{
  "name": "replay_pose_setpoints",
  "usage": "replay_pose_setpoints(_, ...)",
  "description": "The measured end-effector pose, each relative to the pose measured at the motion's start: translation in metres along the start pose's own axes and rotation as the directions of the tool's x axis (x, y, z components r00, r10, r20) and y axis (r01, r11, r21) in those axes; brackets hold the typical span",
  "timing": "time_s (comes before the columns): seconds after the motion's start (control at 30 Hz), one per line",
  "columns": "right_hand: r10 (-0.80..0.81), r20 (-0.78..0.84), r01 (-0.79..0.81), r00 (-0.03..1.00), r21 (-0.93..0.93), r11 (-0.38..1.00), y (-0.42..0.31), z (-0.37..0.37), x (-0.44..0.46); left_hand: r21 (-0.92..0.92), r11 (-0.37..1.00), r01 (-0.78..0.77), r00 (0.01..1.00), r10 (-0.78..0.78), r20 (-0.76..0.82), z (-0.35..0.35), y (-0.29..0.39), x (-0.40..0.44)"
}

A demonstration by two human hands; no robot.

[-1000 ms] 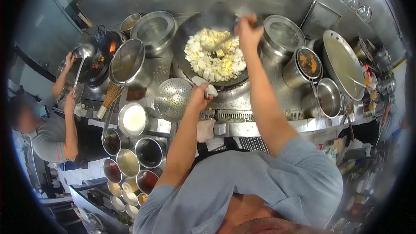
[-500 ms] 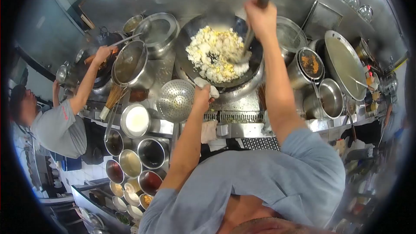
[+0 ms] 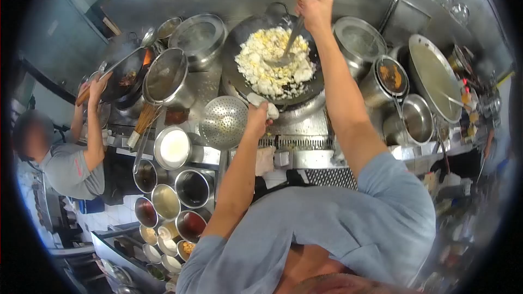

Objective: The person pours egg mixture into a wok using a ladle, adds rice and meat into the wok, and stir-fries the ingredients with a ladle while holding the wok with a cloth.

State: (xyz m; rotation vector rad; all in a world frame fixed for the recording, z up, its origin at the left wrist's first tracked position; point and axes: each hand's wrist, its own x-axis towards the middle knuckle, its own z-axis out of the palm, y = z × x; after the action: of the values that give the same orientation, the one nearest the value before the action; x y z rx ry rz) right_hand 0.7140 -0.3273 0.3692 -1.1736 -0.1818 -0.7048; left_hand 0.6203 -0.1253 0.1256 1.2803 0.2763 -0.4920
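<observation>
A dark wok (image 3: 231, 71) on the stove in front of me holds white rice mixed with yellow egg (image 3: 256, 49). My right hand (image 3: 317, 12) grips the dark upper end of a long ladle (image 3: 294, 38), its bowl resting among the rice. At the wok's near rim, my left hand (image 3: 257, 121) is closed around a folded white cloth (image 3: 266, 105); whatever the cloth covers is hidden. Just left of that hand lies a round perforated strainer (image 3: 222, 123).
Lidded pots (image 3: 197, 35) flank the wok. Sauce containers (image 3: 193, 189) stand at lower left, beside a bowl of white liquid (image 3: 173, 148). At right are a large oval pan (image 3: 433, 79) and a steel pot (image 3: 417, 120). A co-worker (image 3: 73, 166) handles another wok at left.
My right hand has shifted slightly left and up, and the ladle's bowl moved from the right side of the rice toward its middle. The co-worker's ladle has swung and lifted.
</observation>
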Motion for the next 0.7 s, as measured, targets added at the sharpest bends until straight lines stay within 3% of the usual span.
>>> replay_pose_setpoints(0.03, -0.002, 0.016, 0.001, 1.000, 0.007, 1.000, -0.012, 0.014, -0.005, 0.012, 1.000, 0.014, 0.999, -0.014, -0.037, 0.003, 0.004, 0.000)
replay_pose_setpoints(0.1, -0.050, 0.011, 0.051, 0.999, -0.208, 0.977, -0.027, 0.034, -0.034, 0.001, 1.000, 0.027, 0.999, -0.027, -0.046, 0.002, 0.003, 0.007)
replay_pose_setpoints(0.13, -0.021, 0.043, 0.011, 0.999, 0.218, 0.976, 0.037, 0.022, -0.019, -0.005, 1.000, 0.028, 0.999, -0.028, -0.030, 0.002, 0.001, 0.008)
replay_pose_setpoints(0.17, -0.135, 0.185, 0.181, 0.973, -0.261, 0.948, 0.042, 0.026, -0.031, -0.006, 0.999, 0.034, 0.999, -0.034, -0.012, 0.000, -0.002, 0.006)
replay_pose_setpoints(0.23, 0.008, 0.126, 0.042, 0.992, -0.384, 0.922, 0.031, 0.045, -0.010, -0.001, 1.000, 0.028, 0.999, -0.028, -0.026, 0.003, -0.004, 0.004)
replay_pose_setpoints(0.33, -0.088, 0.157, 0.126, 0.984, -0.250, 0.960, -0.001, 0.061, -0.011, -0.043, 0.999, 0.006, 1.000, -0.006, -0.004, 0.004, 0.001, 0.010)
replay_pose_setpoints(0.4, -0.073, 0.174, 0.122, 0.982, -0.289, 0.949, 0.034, 0.051, -0.018, -0.049, 0.999, 0.011, 1.000, -0.011, -0.001, 0.003, -0.003, 0.006)
replay_pose_setpoints(0.5, -0.011, 0.197, 0.080, 0.980, -0.345, 0.935, 0.027, 0.056, -0.005, -0.027, 1.000, -0.002, 1.000, 0.002, 0.003, 0.002, -0.005, 0.008)
replay_pose_setpoints(0.6, -0.157, 0.158, 0.196, 0.975, -0.277, 0.941, -0.008, 0.075, -0.002, -0.038, 0.999, -0.031, 0.999, 0.030, -0.023, 0.007, -0.002, 0.004)
replay_pose_setpoints(0.63, -0.154, 0.153, 0.193, 0.976, -0.283, 0.940, 0.001, 0.068, -0.004, -0.036, 0.999, -0.024, 1.000, 0.023, -0.019, 0.006, -0.004, 0.006)
replay_pose_setpoints(0.7, 0.028, 0.224, 0.024, 0.974, -0.227, 0.974, 0.022, 0.055, -0.020, -0.042, 0.998, -0.046, 0.999, 0.047, 0.016, 0.004, -0.006, 0.007)
